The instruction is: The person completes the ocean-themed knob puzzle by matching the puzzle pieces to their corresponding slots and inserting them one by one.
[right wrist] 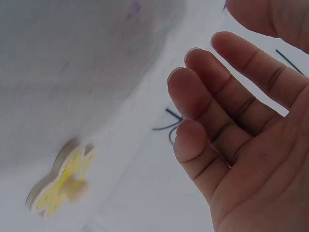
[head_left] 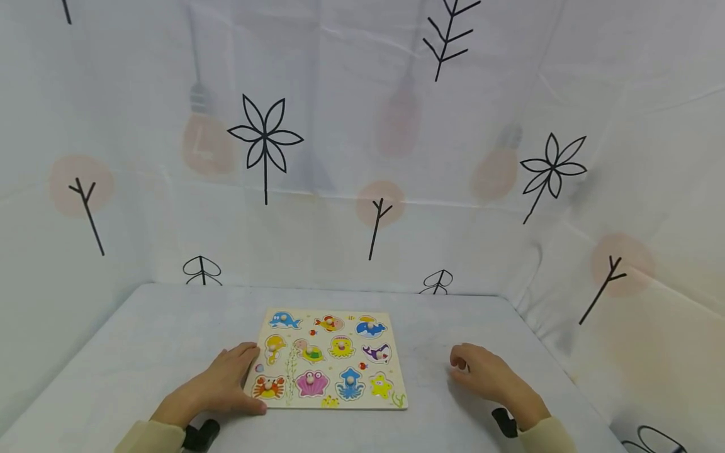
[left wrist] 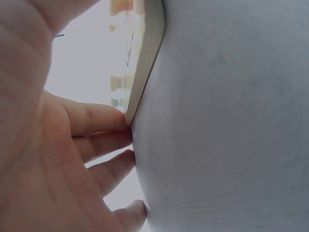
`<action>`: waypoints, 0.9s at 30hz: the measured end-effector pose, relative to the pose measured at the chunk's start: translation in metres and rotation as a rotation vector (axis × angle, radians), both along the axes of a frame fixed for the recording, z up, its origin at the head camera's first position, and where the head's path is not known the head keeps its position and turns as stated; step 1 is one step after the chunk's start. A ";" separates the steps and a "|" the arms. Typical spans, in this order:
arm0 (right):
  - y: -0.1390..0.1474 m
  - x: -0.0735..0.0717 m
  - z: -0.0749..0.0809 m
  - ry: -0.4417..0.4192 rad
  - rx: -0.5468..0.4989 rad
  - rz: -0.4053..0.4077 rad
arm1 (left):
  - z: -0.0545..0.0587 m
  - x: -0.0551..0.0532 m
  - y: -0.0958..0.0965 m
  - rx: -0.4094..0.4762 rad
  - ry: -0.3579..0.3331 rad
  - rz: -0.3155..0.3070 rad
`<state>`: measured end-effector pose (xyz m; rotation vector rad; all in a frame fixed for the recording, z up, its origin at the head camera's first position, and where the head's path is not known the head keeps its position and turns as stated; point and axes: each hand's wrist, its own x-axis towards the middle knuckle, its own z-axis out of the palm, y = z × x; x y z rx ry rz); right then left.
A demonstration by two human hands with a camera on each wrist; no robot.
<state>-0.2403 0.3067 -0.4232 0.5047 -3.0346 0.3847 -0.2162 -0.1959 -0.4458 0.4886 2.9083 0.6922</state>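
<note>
A wooden knob puzzle board [head_left: 357, 403] with colourful sea animals lies flat on the white table. At its left side is my left hand [head_left: 223, 384], with spread fingertips at the left edge and the thumb by the near corner. In the left wrist view, a finger [left wrist: 99, 118] touches the board's side edge [left wrist: 145, 63]. My right hand [head_left: 487, 375] is right of the board, loosely curled and holding nothing. The right wrist view shows a yellow knobbed puzzle piece [right wrist: 63, 181] on the white surface, apart from the relaxed fingers [right wrist: 190, 94].
The white tabletop [head_left: 170, 327] stretches around the board. Behind and beside it hangs a white cloth [head_left: 340, 239] printed with plants and light bulbs. Black straps [head_left: 201, 435] sit at both wrists, next to light sleeves [head_left: 150, 438].
</note>
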 end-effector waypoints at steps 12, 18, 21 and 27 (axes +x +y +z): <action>0.030 -0.002 0.000 0.041 0.023 -0.063 | 0.002 0.001 0.002 0.010 0.006 -0.002; 0.044 -0.004 -0.001 0.057 0.045 -0.090 | 0.002 0.002 0.001 0.003 0.013 -0.007; 0.048 -0.003 0.000 0.043 0.049 -0.106 | 0.003 0.002 0.001 0.007 0.014 -0.009; 0.053 -0.004 0.003 -0.028 0.025 -0.143 | 0.005 0.003 0.002 0.008 0.012 -0.007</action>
